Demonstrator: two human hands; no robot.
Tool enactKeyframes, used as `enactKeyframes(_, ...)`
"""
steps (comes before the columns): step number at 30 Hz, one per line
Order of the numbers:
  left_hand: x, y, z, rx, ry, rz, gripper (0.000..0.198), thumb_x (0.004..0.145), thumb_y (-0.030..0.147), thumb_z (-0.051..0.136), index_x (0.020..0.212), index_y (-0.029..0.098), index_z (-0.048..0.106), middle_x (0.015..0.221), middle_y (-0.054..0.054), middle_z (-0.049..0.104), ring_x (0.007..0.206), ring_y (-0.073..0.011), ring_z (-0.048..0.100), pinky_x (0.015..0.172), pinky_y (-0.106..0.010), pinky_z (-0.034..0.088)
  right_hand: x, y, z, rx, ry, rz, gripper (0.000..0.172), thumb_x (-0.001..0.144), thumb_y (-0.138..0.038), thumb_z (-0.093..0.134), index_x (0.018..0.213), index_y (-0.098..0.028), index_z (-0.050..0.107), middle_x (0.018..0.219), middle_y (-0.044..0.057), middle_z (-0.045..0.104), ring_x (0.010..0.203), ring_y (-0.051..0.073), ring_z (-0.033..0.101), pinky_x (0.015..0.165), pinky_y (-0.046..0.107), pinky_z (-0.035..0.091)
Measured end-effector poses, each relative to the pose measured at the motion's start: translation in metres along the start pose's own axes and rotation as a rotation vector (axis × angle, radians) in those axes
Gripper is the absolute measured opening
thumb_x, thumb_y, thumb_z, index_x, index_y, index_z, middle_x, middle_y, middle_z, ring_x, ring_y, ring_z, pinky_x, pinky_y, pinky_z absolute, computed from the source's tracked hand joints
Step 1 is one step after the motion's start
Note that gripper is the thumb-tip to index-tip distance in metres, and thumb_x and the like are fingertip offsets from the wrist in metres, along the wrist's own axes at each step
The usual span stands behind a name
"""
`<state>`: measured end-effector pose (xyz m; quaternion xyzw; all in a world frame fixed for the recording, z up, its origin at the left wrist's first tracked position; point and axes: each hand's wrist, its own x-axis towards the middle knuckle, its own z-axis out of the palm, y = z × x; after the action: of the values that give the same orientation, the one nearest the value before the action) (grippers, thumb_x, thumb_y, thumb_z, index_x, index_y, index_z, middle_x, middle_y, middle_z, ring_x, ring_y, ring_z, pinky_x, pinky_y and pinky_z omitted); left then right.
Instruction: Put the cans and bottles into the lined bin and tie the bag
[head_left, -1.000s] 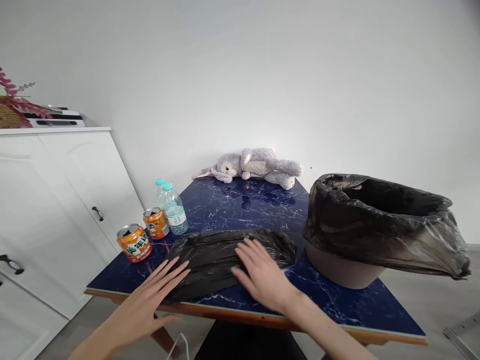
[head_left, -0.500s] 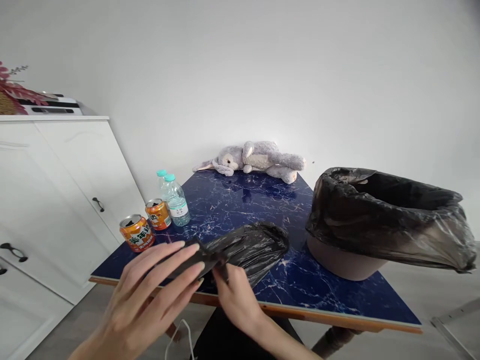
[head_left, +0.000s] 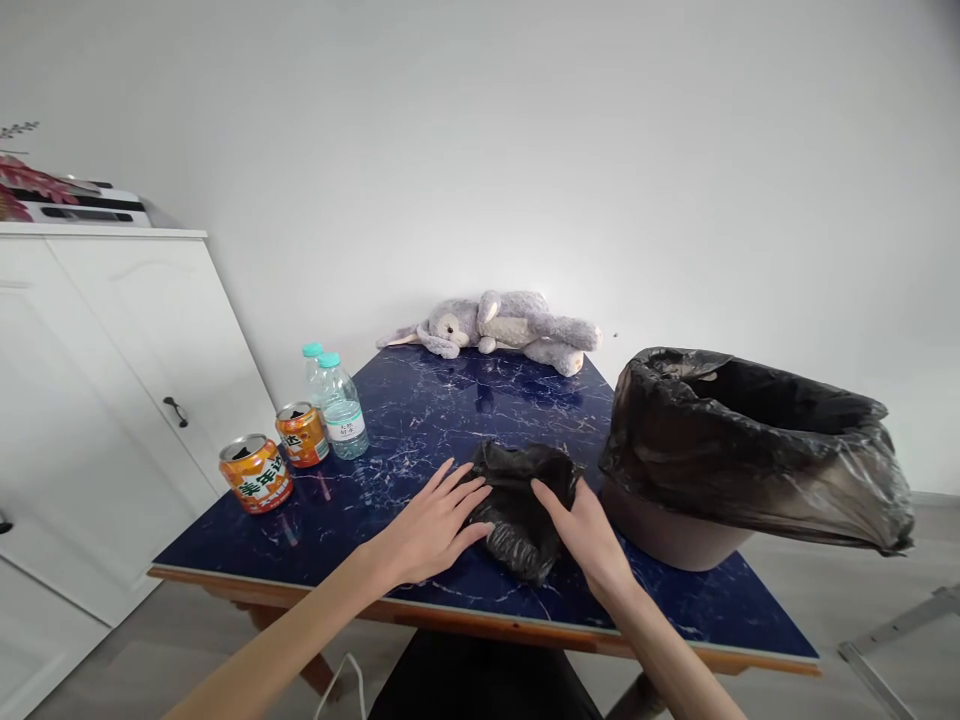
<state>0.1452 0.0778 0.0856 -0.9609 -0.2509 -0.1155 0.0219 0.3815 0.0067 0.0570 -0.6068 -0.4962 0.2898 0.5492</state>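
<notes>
A crumpled black plastic bag (head_left: 525, 510) lies bunched up near the front of the blue table. My left hand (head_left: 431, 530) rests against the bag's left side, its fingers stretched out and touching the plastic. At the opposite side, my right hand (head_left: 589, 530) holds the bag's edge, thumb on top and the other fingers mostly hidden beneath or behind it. Right of that hand stands a brownish bin (head_left: 675, 535) lined with another black bag (head_left: 712, 465), which hangs over its rim.
Two orange cans, a nearer one (head_left: 255, 475) and a farther one (head_left: 302, 435), stand at the left beside two clear bottles (head_left: 345, 420) with teal caps. A grey plush rabbit (head_left: 502, 325) lies along the back of the blue marbled table (head_left: 420, 400). White cabinets (head_left: 97, 400) flank the left.
The loose bag is more bunched up and sits further from the table's front edge. My left hand has moved right and forward onto it; my right hand has shifted to its right side.
</notes>
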Motion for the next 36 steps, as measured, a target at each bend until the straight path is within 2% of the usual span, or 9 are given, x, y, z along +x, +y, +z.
enactKeyframes(4,0.011,0.003,0.013,0.001,0.074,-0.025,0.057,0.113,0.051,0.036,0.156,0.017,0.053,0.16,-0.012,0.057,0.157,-0.0301,0.041,0.133,-0.055,0.027,-0.037,-0.009,-0.014,-0.469,0.228,-0.3,0.084,0.107,-0.052,0.049,0.174,-0.021,0.009,0.178,0.013,0.022,0.162,0.04,0.027,0.125,0.061,0.04)
enactKeyframes(8,0.027,0.004,0.015,-0.064,0.028,0.047,0.055,0.115,0.045,0.032,0.16,0.018,0.048,0.164,-0.01,0.052,0.159,-0.0253,0.038,0.134,-0.048,0.026,-0.058,-0.016,-0.005,-0.663,0.093,-0.562,0.069,0.112,-0.039,0.04,0.174,-0.029,0.011,0.178,0.006,0.023,0.164,0.034,0.022,0.13,0.06,0.034)
enactKeyframes(13,0.024,-0.014,0.026,-0.114,-0.159,-0.038,0.068,0.113,0.058,0.03,0.171,0.024,0.027,0.175,-0.008,0.029,0.164,-0.0297,0.023,0.134,-0.05,0.023,-0.032,0.011,0.01,-0.8,-0.27,-0.368,0.075,0.11,-0.063,0.035,0.17,-0.019,0.031,0.174,0.013,0.031,0.162,0.038,0.024,0.13,0.063,0.03)
enactKeyframes(18,-0.017,-0.026,0.026,-0.095,-0.106,-0.058,0.069,0.112,0.057,0.038,0.173,0.037,0.012,0.178,-0.001,0.021,0.165,-0.0281,0.02,0.135,-0.047,0.02,-0.026,0.013,-0.006,-0.795,-0.397,-0.355,0.076,0.109,-0.067,0.033,0.17,-0.02,0.032,0.176,0.009,0.025,0.163,0.033,0.022,0.132,0.056,0.027)
enactKeyframes(21,-0.035,-0.024,0.011,-0.13,-0.084,0.001,0.068,0.11,0.056,0.046,0.171,0.038,0.022,0.176,-0.001,0.03,0.163,-0.0284,0.028,0.135,-0.048,0.023,-0.038,0.01,-0.014,-0.756,-0.384,-0.542,0.068,0.105,-0.061,0.054,0.164,-0.028,0.044,0.17,0.006,0.042,0.16,0.033,0.034,0.13,0.056,0.034)
enactKeyframes(25,-0.033,-0.023,-0.006,-0.239,-0.121,-0.003,0.07,0.104,0.061,0.057,0.166,0.037,0.038,0.169,-0.004,0.045,0.155,-0.0303,0.044,0.128,-0.049,0.037,-0.041,0.015,-0.012,-0.688,-0.288,-0.63,0.03,0.109,-0.031,0.053,0.129,-0.024,0.074,0.14,0.008,0.073,0.137,0.031,0.064,0.123,0.053,0.045)
enactKeyframes(29,-0.021,-0.024,-0.011,-0.338,-0.033,-0.078,0.051,0.101,0.058,0.064,0.142,0.029,0.065,0.144,-0.009,0.069,0.133,-0.0301,0.064,0.114,-0.045,0.049,-0.033,0.005,-0.016,-0.492,-0.278,-0.481,0.029,0.112,-0.031,0.045,0.109,-0.025,0.073,0.11,0.004,0.081,0.099,0.025,0.079,0.092,0.038,0.062)
enactKeyframes(32,-0.015,-0.016,-0.017,-0.445,-0.002,-0.108,0.034,0.107,0.052,0.054,0.117,0.026,0.074,0.115,-0.006,0.078,0.105,-0.024,0.073,0.096,-0.035,0.053,-0.028,-0.008,-0.026,-0.386,-0.28,-0.322,0.035,0.112,-0.046,0.045,0.1,-0.025,0.07,0.088,0.002,0.079,0.074,0.022,0.076,0.061,0.03,0.058)
enactKeyframes(36,-0.002,-0.009,-0.022,-0.516,-0.029,-0.24,0.039,0.109,0.054,0.046,0.112,0.024,0.069,0.092,-0.001,0.077,0.077,-0.019,0.07,0.073,-0.028,0.048,-0.03,-0.019,-0.026,-0.407,0.07,-0.471,0.03,0.112,-0.041,0.047,0.126,-0.022,0.066,0.123,0.011,0.076,0.111,0.028,0.075,0.089,0.039,0.063)
